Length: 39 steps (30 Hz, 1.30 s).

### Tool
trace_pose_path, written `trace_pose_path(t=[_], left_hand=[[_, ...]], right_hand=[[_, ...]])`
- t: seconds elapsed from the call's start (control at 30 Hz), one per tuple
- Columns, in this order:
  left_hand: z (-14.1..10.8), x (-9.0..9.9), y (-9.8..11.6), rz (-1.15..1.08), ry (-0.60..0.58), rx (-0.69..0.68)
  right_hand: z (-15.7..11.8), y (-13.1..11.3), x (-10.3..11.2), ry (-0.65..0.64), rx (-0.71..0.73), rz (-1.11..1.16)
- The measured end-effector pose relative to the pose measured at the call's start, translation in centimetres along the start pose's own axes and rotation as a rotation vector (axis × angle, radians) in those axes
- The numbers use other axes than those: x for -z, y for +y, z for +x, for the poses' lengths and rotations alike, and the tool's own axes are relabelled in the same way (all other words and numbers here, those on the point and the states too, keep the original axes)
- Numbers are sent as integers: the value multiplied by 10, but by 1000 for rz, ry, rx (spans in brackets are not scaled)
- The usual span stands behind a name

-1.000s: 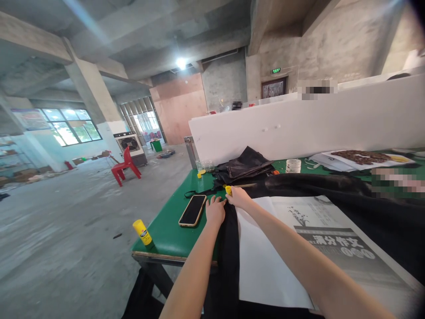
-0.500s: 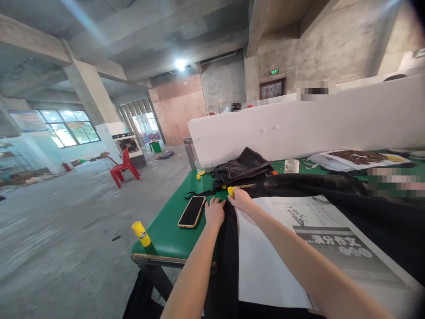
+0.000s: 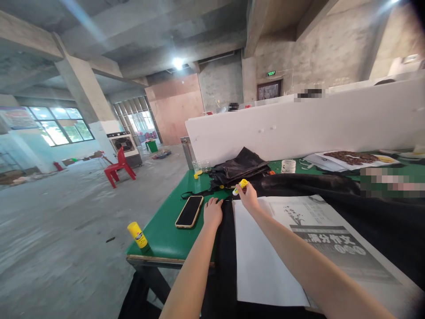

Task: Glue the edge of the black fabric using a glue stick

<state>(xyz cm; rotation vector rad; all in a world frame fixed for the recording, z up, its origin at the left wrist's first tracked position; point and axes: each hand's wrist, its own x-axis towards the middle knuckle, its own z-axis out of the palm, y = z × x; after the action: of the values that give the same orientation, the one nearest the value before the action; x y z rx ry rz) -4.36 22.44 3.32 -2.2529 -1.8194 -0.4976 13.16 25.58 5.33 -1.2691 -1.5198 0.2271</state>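
Note:
My right hand (image 3: 248, 197) grips a small yellow glue stick (image 3: 240, 186) and holds it tilted just above the far left corner of a large white printed sheet (image 3: 265, 261). The sheet lies on black fabric (image 3: 381, 212) spread over a green table (image 3: 166, 235). Flat on the black fabric lies my left hand (image 3: 213, 212), fingers spread, at the sheet's left edge and just right of a black phone (image 3: 189, 211).
A yellow glue bottle (image 3: 137, 234) stands at the table's near left corner. Folded black fabric (image 3: 239, 168), a small jar (image 3: 288, 166), glass cups (image 3: 202, 166) and a white board (image 3: 299, 124) sit at the back. A red chair (image 3: 117, 166) stands on the concrete floor.
My right hand has lifted the glue stick off the fabric and tipped it sideways, moving slightly right. My left hand stays pressed on the fabric.

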Motion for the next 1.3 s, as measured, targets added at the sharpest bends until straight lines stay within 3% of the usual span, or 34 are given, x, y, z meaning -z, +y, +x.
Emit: trace_pose_path(t=[0.3, 0.63, 0.87, 1.07, 1.3], left_hand=[[1, -3, -2, 8, 14, -37], [1, -1, 1, 50, 28, -42], [2, 2, 3, 64, 37, -52], [1, 2, 3, 46, 41, -41], [0, -1, 0, -30, 79, -9]], right_hand=[[-10, 2, -24, -218, 61, 34], [-6, -20, -24, -391, 217, -188], [0, -15, -25, -336, 175, -280], [-4, -15, -7, -201, 157, -169], [9, -2, 15, 97, -145, 94]])
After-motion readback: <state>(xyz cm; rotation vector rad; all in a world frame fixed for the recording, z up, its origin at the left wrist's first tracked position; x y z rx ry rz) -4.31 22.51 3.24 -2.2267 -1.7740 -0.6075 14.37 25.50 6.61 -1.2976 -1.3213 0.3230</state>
